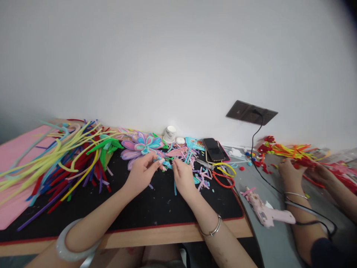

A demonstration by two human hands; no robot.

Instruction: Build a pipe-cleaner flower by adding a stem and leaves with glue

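Note:
Between my two hands is a blue pipe cleaner piece [166,163], held just above the black mat [156,208]. My left hand [143,170] pinches its left end, fingertips closed. On its other end, the fingers of my right hand [182,174] are pressed together; the exact shape of the piece is partly hidden by fingers. Right behind my left hand lies a pipe cleaner flower [142,145] with purple, pink and blue looped petals. Short pink and lilac pipe cleaner pieces [205,176] are scattered beside my right hand.
At left, long pipe cleaners [75,160] spread over a pink sheet [16,208]. A paper cup [170,133], phone [214,149] and scissors [223,173] lie behind and right. A pink glue gun [267,210] with a black cord [255,160] rests near a co-worker's hands [295,173].

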